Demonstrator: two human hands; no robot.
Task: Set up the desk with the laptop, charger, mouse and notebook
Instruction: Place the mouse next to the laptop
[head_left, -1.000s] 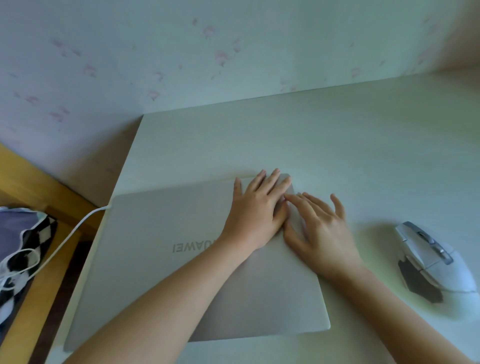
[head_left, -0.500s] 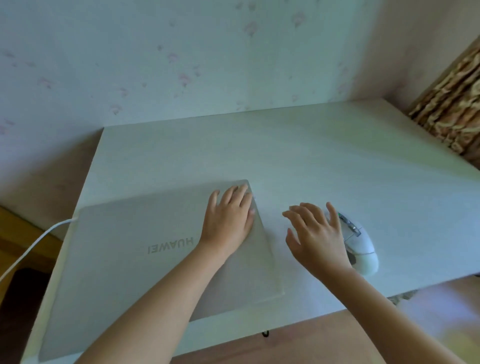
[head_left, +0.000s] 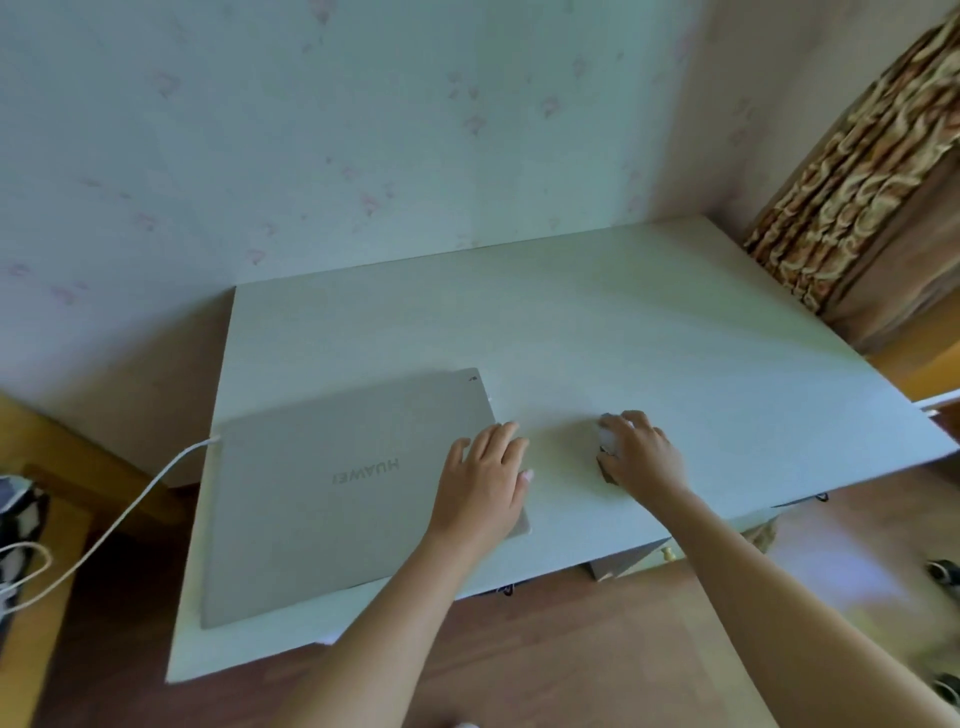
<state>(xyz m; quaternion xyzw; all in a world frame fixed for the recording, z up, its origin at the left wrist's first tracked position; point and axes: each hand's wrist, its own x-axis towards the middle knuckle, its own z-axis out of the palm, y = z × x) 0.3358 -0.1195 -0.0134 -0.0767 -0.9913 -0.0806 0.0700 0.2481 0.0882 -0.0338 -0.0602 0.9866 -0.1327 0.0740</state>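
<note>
The closed laptop (head_left: 343, 488) lay on the left part of the desk (head_left: 649, 332), lid logo up, with a white cable (head_left: 140, 493) plugged into its left edge and trailing off over the floor. The left hand (head_left: 485, 483) rested flat on the lid's right edge, fingers spread loosely and gripping nothing. Just to the right, the right hand (head_left: 641, 452) covered the mouse (head_left: 608, 441), fingers curled down over it; whether they actually gripped it, I could not tell. A patterned curtain (head_left: 862, 176) hung at the right.
</note>
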